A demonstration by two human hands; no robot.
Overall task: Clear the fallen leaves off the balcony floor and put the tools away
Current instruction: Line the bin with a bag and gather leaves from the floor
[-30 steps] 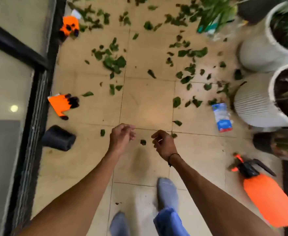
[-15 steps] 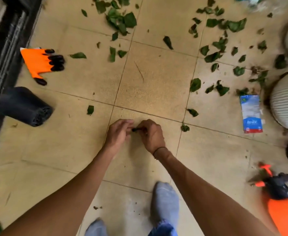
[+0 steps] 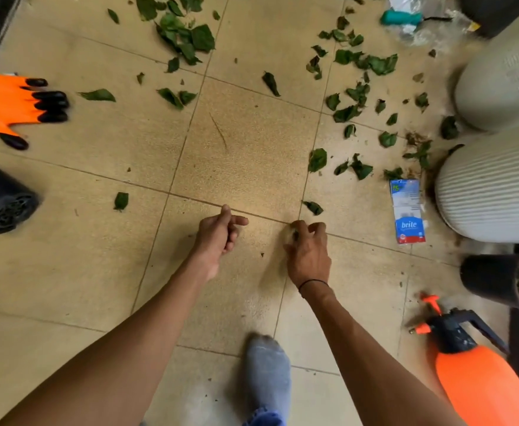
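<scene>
A: Start at the far left, what's there?

B: An orange glove with black fingertips lies flat on the tiled floor, and just below it a black pot lies on its side, its drain holes facing the camera.

A: And the leaves?

B: Green leaves are scattered over the upper tiles, thickest at top centre and again toward the right by the planters. One single leaf sits apart, left of the hands, and another lies just above the right hand.

A: The hands, then?

B: The left hand hovers low over the floor, forefinger and thumb stretched forward with the other fingers curled in; it holds nothing that I can see. The right hand is down at the tile joint, fingers curled and fingertips gathered on something small and dark; it is blurred, so I cannot tell what it pinches.

A: Further right?

B: A small carton marked "brite" lies flat beside a ribbed white planter, with a second planter above it. At the lower right an orange sprayer with a black pump head lies on the floor. A grey sock shows at the bottom centre
</scene>
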